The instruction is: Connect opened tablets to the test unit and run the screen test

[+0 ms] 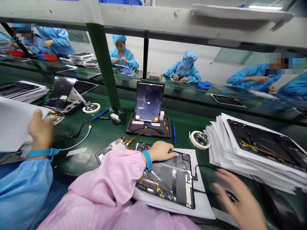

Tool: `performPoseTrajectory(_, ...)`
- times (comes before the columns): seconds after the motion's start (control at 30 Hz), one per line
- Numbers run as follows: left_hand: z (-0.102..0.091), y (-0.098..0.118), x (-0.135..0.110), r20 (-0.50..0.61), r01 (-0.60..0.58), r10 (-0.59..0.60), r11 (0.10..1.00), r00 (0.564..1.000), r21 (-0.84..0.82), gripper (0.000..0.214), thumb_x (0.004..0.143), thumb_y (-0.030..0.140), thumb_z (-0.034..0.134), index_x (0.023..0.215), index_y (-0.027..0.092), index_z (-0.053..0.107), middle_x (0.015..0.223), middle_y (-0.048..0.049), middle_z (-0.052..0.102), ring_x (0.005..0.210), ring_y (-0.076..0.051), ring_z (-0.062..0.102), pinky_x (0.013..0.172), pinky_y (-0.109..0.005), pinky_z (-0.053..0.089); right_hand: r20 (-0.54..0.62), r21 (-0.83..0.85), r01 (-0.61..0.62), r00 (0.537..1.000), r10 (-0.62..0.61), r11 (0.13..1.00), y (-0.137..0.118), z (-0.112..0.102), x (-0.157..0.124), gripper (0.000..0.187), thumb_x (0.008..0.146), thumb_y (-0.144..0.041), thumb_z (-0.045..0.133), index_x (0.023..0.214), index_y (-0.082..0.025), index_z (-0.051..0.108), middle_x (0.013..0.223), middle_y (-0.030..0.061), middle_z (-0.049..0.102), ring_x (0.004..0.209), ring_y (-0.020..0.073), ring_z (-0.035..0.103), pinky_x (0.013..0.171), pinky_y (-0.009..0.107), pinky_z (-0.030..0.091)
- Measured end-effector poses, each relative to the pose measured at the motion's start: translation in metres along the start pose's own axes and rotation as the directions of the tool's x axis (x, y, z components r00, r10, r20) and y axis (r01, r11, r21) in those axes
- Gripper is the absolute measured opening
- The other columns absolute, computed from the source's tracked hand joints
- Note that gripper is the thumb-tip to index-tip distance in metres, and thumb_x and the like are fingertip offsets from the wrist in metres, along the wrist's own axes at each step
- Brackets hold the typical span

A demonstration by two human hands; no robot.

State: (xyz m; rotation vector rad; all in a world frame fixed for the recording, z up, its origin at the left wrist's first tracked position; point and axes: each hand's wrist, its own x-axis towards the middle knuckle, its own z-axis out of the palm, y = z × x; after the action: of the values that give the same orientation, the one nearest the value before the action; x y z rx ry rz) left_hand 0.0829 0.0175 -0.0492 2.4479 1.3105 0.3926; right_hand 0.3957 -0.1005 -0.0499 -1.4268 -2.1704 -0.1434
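An opened tablet (168,179) lies on a white paper sheet (202,195) in front of me, its black inside and orange flex cables showing. My left hand (160,150) grips its upper edge, thumb along the frame and the other fingers partly hidden. Two black cables run from the tablet's right side. Near them, my right hand (240,198) hovers blurred, fingers apart, holding nothing. Behind my left hand, a lit tablet screen (150,102) stands in a black holder (165,129). A loose metal-backed part (111,150) with an orange ribbon lies left of the tablet.
Right stands a tall stack of paper sheets (220,143) with tablet housings, beside a tape roll (200,139). A blue pen (174,134) and a mouse (116,118) lie farther back. At left, a co-worker's hand (42,131) is by white paper. More co-workers sit across the bench.
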Motion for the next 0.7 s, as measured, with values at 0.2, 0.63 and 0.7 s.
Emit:
performPoseTrajectory(0.2,0.001,-0.001,-0.002,0.006,-0.019,0.019,1.000,1.000,0.016,0.048,0.086,0.062,0.042,0.087,0.020,0.066,0.083,-0.0059,0.071,0.078,-0.022,0.065,0.064,-0.027,0.041,0.328,0.081,0.197,0.920,-0.213,0.977,-0.057,0.030,0.048,0.016,0.079,-0.011,0.052,0.090,-0.021,0.058,0.109,0.0071,0.063,0.110,0.0240,0.056,0.102,0.050,0.038)
performPoseTrajectory(0.63,-0.051,-0.011,-0.006,-0.442,-0.060,-0.001,0.990,0.897,-0.126,0.022,0.088,0.039,0.051,0.087,0.020,0.062,0.092,-0.0050,0.066,0.091,-0.020,0.058,0.086,-0.033,0.043,0.461,0.060,-0.127,0.883,0.085,0.990,-0.047,0.034,0.157,0.026,0.088,-0.025,0.046,0.112,-0.019,0.055,0.126,0.0107,0.056,0.117,0.0217,0.052,0.100,0.035,0.040)
performPoseTrajectory(0.7,-0.074,-0.039,-0.009,-0.588,0.106,-0.180,0.982,0.789,-0.159,0.019,0.089,0.030,0.047,0.093,0.019,0.061,0.096,-0.0062,0.066,0.094,-0.020,0.057,0.089,-0.034,0.043,0.417,-0.005,-0.209,0.888,0.192,0.978,-0.059,0.068,0.187,0.033,0.087,-0.020,0.044,0.118,-0.014,0.053,0.112,0.0153,0.062,0.104,0.0246,0.059,0.092,0.037,0.044)
